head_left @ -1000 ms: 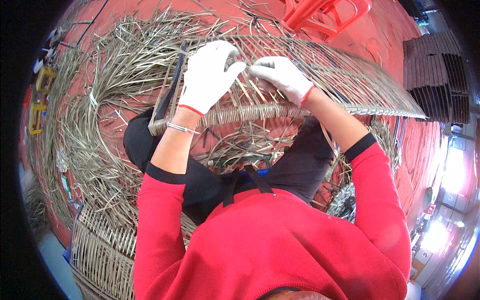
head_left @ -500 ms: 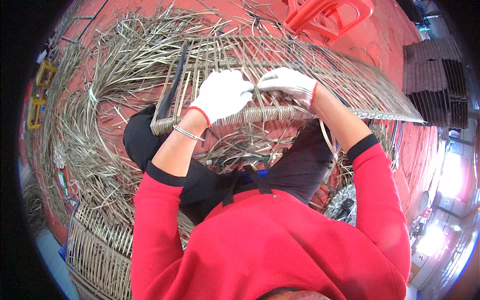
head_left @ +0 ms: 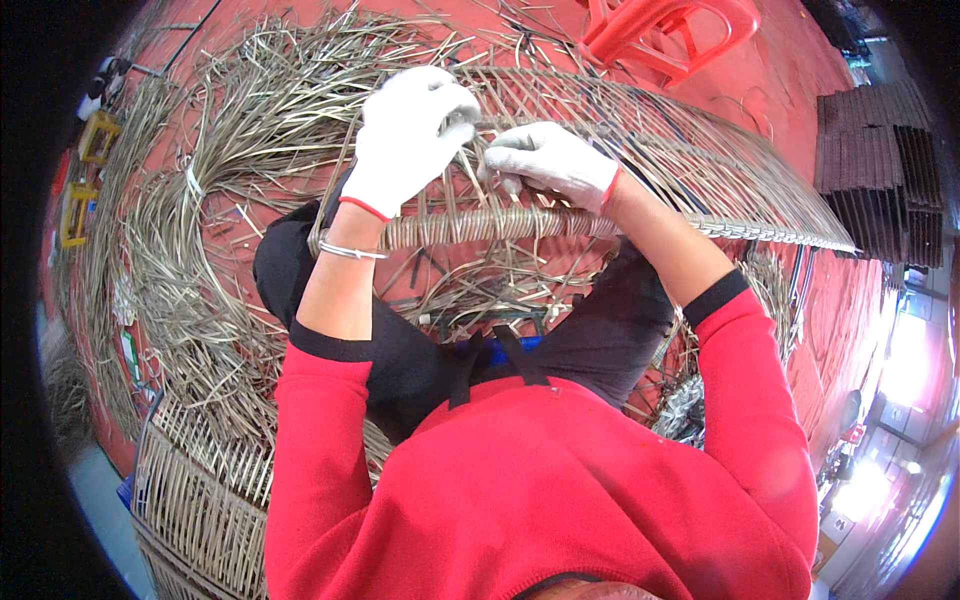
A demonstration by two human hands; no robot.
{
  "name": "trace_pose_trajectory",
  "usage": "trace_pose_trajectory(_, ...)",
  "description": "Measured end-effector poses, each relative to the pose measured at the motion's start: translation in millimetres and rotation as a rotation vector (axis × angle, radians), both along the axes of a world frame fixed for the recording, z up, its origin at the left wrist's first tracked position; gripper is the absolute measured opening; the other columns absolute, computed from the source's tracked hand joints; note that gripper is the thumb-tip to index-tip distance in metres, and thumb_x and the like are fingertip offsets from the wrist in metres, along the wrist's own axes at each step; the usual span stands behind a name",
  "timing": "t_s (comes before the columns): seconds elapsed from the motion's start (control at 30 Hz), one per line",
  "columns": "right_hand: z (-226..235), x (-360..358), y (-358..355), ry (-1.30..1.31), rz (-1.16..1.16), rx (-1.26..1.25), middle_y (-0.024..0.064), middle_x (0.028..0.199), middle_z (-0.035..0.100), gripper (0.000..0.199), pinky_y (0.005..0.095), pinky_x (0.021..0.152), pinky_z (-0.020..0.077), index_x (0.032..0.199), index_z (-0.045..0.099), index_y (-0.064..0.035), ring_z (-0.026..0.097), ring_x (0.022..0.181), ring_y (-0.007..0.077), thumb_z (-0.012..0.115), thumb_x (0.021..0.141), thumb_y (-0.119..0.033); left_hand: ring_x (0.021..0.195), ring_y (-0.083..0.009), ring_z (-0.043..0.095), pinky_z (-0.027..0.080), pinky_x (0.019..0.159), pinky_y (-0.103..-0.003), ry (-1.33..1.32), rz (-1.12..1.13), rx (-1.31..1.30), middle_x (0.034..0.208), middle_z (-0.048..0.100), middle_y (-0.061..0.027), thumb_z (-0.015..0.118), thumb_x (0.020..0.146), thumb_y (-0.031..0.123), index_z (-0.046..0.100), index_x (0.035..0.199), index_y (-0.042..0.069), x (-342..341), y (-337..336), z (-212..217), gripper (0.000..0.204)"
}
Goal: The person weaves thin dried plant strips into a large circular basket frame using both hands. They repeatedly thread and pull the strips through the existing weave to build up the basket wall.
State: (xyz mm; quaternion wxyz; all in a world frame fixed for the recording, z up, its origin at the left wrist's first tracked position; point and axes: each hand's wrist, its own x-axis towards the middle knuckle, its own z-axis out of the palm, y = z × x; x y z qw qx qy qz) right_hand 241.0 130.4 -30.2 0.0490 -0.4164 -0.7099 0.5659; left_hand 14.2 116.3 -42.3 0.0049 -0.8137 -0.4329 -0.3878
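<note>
A long woven wicker frame (head_left: 490, 226) lies across my lap, its near rail wrapped in tan-grey strands and its strips running away from me. Both hands wear white knit gloves. My left hand (head_left: 412, 135) is raised over the frame's left part, fingers curled round in a pinch; what they hold is hidden or too thin to make out. Close by on the right, my right hand (head_left: 553, 165) hovers just above the wrapped rail, fingertips pinched on a weaving strand (head_left: 485, 175).
Loose strands (head_left: 235, 130) are heaped on the red floor at the left, tied with a white band (head_left: 192, 180). A red plastic stool (head_left: 670, 35) stands at the far right, dark stacked panels (head_left: 870, 170) beyond it. Another woven panel (head_left: 190, 480) lies at the lower left.
My left hand has moved up and to the left, away from the rail. The right hand has shifted slightly left.
</note>
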Motion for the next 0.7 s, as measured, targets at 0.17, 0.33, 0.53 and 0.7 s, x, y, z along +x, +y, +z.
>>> trace_pose_trajectory(0.17,-3.4,-33.6,-18.6,-0.662,0.330,0.839,0.0178,0.086,0.075,0.027,0.0509,0.069,0.0570,0.098,0.078,-0.0103,0.073,0.080,0.0387,0.055,0.091,-0.022,0.088,-0.0319,0.069,0.055,0.079,-0.047,0.486,0.078,-0.497,0.090,0.070,-0.0108,0.064,0.089,0.027,0.075,0.095,0.016,-4.9,-21.7,-1.2,0.017)
trace_pose_trajectory(0.33,0.8,-49.5,5.0,-0.694,0.549,0.758,0.0182,0.086,0.075,0.027,0.0495,0.071,0.0578,0.089,0.078,-0.0056,0.073,0.080,0.0386,0.057,0.084,-0.021,0.091,-0.0340,0.071,0.057,0.081,-0.046,0.416,0.083,-0.579,0.089,0.074,-0.0108,0.056,0.094,0.020,0.074,0.106,0.015,-9.3,-28.6,-14.1,0.022)
trace_pose_trajectory(0.53,1.6,-43.9,16.0,-0.552,0.523,0.615,0.0184,0.089,0.074,0.029,0.0484,0.074,0.0576,0.089,0.077,-0.0096,0.072,0.083,0.0392,0.057,0.082,-0.029,0.092,-0.0244,0.067,0.053,0.082,-0.038,-0.144,-0.218,-0.757,0.102,0.071,-0.0094,0.057,0.098,0.022,0.068,0.117,0.009,-25.3,-43.1,-13.7,0.026)
trace_pose_trajectory(0.7,-5.8,-25.8,4.5,-0.301,0.071,0.385,0.0160,0.093,0.075,0.035,0.0484,0.081,0.0564,0.092,0.077,-0.0124,0.072,0.086,0.0377,0.051,0.092,-0.035,0.090,-0.0135,0.061,0.049,0.084,-0.031,-0.416,-0.224,-1.121,0.097,0.068,-0.0030,0.051,0.098,0.016,0.066,0.109,0.003,-20.4,-44.0,-9.4,0.022)
